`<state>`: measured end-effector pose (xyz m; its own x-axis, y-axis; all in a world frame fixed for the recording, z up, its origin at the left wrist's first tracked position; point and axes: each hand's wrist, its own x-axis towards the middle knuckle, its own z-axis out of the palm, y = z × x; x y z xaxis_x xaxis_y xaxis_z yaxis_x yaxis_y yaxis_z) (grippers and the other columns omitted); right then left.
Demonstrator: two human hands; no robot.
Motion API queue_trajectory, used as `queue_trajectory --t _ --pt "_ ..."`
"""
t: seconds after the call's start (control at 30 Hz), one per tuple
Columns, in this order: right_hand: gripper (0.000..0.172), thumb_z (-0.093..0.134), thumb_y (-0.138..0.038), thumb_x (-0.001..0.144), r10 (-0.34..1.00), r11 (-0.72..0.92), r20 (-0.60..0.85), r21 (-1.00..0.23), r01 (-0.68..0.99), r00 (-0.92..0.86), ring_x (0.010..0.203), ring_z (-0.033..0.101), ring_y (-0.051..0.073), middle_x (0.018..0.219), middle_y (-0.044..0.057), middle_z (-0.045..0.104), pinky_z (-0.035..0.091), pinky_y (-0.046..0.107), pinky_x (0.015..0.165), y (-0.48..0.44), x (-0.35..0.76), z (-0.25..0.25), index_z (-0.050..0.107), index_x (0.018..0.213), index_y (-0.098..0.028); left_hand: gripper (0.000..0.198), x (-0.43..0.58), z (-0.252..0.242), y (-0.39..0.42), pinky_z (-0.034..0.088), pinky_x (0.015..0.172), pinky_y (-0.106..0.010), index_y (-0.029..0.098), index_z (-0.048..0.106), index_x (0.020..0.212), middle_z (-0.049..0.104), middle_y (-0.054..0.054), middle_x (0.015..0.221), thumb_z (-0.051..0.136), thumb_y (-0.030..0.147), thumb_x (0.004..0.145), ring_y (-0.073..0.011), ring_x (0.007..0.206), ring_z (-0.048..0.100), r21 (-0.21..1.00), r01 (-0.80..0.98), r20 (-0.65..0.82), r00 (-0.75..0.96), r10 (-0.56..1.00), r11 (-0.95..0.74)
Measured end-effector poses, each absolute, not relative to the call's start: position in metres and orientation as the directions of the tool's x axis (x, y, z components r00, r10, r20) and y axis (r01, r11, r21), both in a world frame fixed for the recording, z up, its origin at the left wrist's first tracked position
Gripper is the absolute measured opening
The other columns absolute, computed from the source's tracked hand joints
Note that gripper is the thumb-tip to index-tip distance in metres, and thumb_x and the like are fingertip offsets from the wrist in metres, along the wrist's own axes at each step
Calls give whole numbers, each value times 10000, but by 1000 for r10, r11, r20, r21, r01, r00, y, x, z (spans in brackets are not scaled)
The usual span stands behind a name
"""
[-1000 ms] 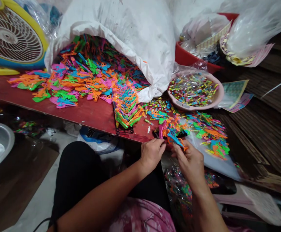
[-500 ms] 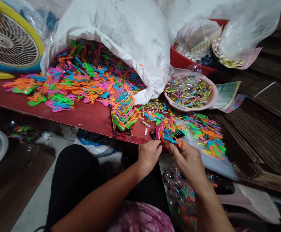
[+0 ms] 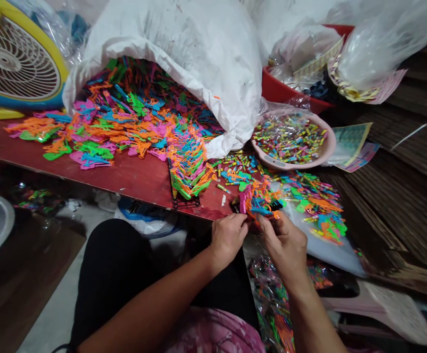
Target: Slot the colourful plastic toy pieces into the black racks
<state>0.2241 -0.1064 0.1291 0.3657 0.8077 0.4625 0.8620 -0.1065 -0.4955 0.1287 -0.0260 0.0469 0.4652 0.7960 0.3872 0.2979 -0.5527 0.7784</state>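
Observation:
At the red table's front edge my left hand (image 3: 228, 236) is closed, its fingertips at the near end of a cluster of bright plastic pieces (image 3: 259, 193). This cluster stands on a black frame, partly hidden. Close by on the right, my right hand (image 3: 285, 240) is closed with thumb and fingers around a small orange-and-blue plastic piece (image 3: 263, 212). What sits between the left fingertips is hidden. Farther left, a black rack (image 3: 186, 202) holds stacked rows of similar pieces (image 3: 189, 164) in orange, pink, green and blue.
A white sack (image 3: 198, 54) spills loose plastic pieces (image 3: 125, 117) over the red table (image 3: 136, 179). Behind my right hand stands a pink basin (image 3: 331, 147) of small striped tubes. Stacked cardboard (image 3: 393, 196) lies right, a fan (image 3: 14, 59) left, and a metal bowl (image 3: 5, 220) lower left.
Both hands stay at the table edge. The right fingers have tilted slightly, and the orange-and-blue piece sits closer in against the cluster. The whole view has shifted a little.

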Motion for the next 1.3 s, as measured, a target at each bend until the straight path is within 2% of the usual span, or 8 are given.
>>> queue_trajectory --t 0.13,0.23,0.37,0.57,0.77,0.9,1.1,1.3 --pt "174 597 -351 909 731 -70 545 -538 840 410 571 537 134 652 -13 583 436 253 559 -114 226 121 593 799 -216 130 128 50 -26 469 664 -240 221 735 983 771 -14 886 648 211 886 -147 758 696 799 302 351 470 810 -521" --pt "188 651 -381 875 548 -66 599 -665 743 584 571 564 146 677 6 628 469 271 558 -121 226 114 643 857 -195 167 126 53 -26 480 692 -248 237 733 1036 774 -11 927 624 277 916 -150 779 700 804 311 324 485 812 -506" --pt "266 698 -435 833 338 13 508 -844 536 792 520 562 141 631 3 637 474 275 532 -128 239 103 644 829 -174 217 124 64 -26 496 754 -268 252 709 1104 765 -21 1009 577 318 945 -183 901 709 748 416 231 567 791 -517" --pt "435 729 -587 726 549 -99 157 -963 250 821 411 510 116 548 -10 616 398 243 421 -124 295 82 577 688 -181 226 127 81 -23 492 796 -295 244 706 1045 754 -42 1034 510 328 969 -214 976 704 619 579 55 641 765 -530" --pt "450 619 -623 772 611 -272 166 -874 402 774 400 430 111 462 -37 524 311 240 422 -96 351 77 507 616 -216 219 128 80 -22 455 741 -282 236 711 1031 753 -33 984 531 331 949 -206 928 707 538 661 80 578 812 -523" --pt "388 504 -480 873 643 -485 246 -603 634 726 565 513 133 575 2 582 336 247 541 -69 379 80 512 597 -207 185 133 70 -24 432 719 -289 218 726 1005 749 -29 941 597 313 914 -203 863 703 489 694 194 505 841 -529" --pt "240 541 -366 875 601 -624 200 -487 611 773 717 590 199 782 89 690 260 288 576 -40 398 81 638 750 -186 152 153 53 -31 380 701 -322 231 743 955 723 -6 800 624 320 923 -190 761 647 304 599 573 506 645 -741" --pt "350 446 -439 963 632 -655 210 -371 659 746 830 645 241 911 119 725 304 302 610 -42 406 82 679 927 -181 149 162 52 -35 365 714 -350 250 733 1005 680 -45 888 652 310 895 -234 819 562 193 610 631 523 574 -768"
